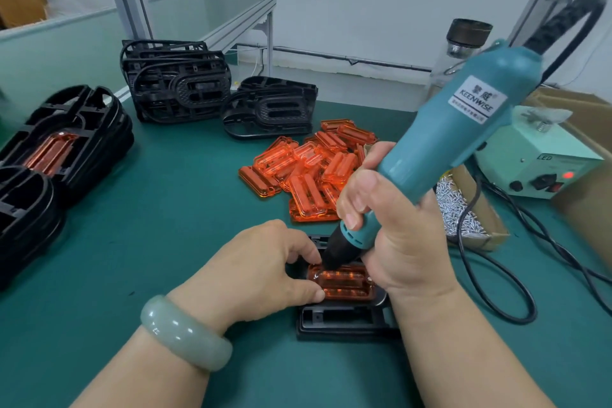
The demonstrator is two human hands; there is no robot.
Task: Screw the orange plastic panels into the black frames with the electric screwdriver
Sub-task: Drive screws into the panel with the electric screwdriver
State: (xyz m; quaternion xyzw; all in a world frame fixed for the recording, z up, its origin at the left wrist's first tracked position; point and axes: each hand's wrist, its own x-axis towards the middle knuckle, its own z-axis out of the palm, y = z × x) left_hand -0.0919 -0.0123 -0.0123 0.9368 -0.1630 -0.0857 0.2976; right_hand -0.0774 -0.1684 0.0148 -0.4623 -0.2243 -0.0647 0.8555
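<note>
Left wrist with pale green bangle (185, 331) was nearest the lens, forearm reaching in toward the work.

Work piece: one black frame (344, 321) lay flat on the green mat (159, 215), with an orange panel (344, 283) seated in its opening.
Left hand (265, 262): thumb and fingertips pinched the panel's left edge, holding it down in the frame.
Right hand (400, 242): fist wrapped round the lower barrel of the teal screwdriver (463, 129). The black nose was on the panel's upper left corner, tool leaning away to the right. Bit and screw were hidden by the nose, so I could not tell how far the screw was in.

Judgement on the step: bring the tool closer to upright over the hole before running it, as a leaning bit may skid onto the soft plastic. Keep the pinch firm so the panel does not turn with the screw, fingertips clear of the nose. Press lightly and let the clutch stop it.

Around the frame:
- Just behind it: loose pile of orange panels (311, 169).
- Behind right: cardboard box of screws (463, 212), then the pale power unit (543, 156), red lamp lit, black cable (516, 278) looping to the frame's right.
- Far behind: two stacks of bare frames (178, 83).
- Far left: stacked frames (66, 142), the top one with an orange panel fitted.
</note>
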